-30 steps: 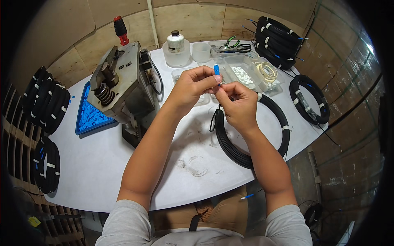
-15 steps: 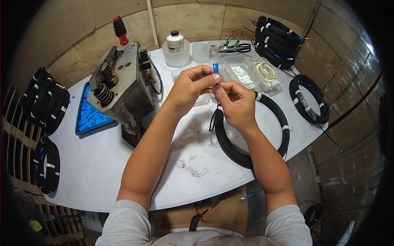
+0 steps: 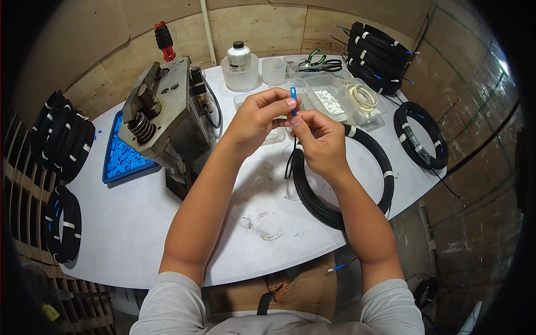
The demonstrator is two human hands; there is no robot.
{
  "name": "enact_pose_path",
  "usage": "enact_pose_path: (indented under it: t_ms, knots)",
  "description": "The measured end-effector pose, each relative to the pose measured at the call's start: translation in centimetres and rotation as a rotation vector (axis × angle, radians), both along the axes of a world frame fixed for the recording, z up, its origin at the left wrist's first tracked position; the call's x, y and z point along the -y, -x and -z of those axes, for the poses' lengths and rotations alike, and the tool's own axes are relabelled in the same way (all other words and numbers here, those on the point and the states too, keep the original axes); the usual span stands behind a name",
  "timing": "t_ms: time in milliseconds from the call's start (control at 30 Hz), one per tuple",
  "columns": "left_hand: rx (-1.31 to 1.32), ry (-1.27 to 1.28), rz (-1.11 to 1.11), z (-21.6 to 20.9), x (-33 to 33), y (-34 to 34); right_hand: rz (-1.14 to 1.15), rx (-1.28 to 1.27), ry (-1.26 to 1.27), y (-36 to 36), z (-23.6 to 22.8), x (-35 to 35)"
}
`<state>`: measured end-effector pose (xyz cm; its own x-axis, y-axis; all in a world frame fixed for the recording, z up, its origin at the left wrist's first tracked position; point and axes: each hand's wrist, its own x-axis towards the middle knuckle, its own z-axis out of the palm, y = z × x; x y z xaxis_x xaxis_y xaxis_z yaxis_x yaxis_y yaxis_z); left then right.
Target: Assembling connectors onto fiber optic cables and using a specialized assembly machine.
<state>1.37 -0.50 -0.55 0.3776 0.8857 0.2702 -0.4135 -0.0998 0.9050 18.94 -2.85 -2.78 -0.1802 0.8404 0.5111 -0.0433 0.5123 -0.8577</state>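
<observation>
Above the middle of the table, both my hands meet at a small blue cable connector (image 3: 293, 94) that stands upright. My left hand (image 3: 262, 118) pinches it between thumb and finger, with its top end sticking out. Just below, my right hand (image 3: 321, 139) is closed on the black cable (image 3: 295, 144) at the connector's lower end; its fingertips hide the joint. The cable hangs in a small loop beside a big black cable coil (image 3: 389, 167) with white ties, which lies on the table (image 3: 234, 245) partly behind my right forearm.
To the left stands a metal press (image 3: 173, 97) with a red-and-black handle, by a blue tray (image 3: 134, 176) of small blue parts. Clear bins (image 3: 340, 106), a tape roll (image 3: 363, 97), pliers (image 3: 314, 57) and a white bottle (image 3: 239, 58) stand at the back. More cable coils (image 3: 379, 56) flank the table.
The blue connector has turned a little in my fingers and now shows a narrower side. My right hand has shifted very slightly left.
</observation>
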Motion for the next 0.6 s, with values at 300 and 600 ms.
enact_pose_path:
  t_ms: [300, 600]
  knots:
    - [0.010, -0.047, 0.007, 0.18, -0.15, 0.14, -0.032, 0.012, 0.005, -0.02, -0.10, -0.07]
    - [0.009, -0.044, -0.010, 0.33, -0.25, 0.06, -0.034, -0.021, 0.025, 0.09, -0.05, -0.10]
